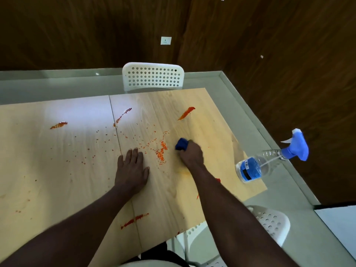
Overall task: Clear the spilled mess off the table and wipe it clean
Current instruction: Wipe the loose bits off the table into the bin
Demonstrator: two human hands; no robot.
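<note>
Small orange grains (161,152) lie scattered over the middle of the light wooden table (63,170), thickest just left of my right hand. Red sauce smears mark the top at the far right (186,113), far middle (123,116), far left (58,125) and near edge (134,220). My right hand (190,154) grips a folded blue cloth (181,144) and presses it on the table beside the grain pile. My left hand (132,168) rests flat on the table with straight fingers, holding nothing.
A clear spray bottle (269,161) with a blue trigger head stands at the table's right edge. One white perforated chair (153,77) sits at the far side, another (269,224) at the near right corner. Dark wooden walls surround the grey floor.
</note>
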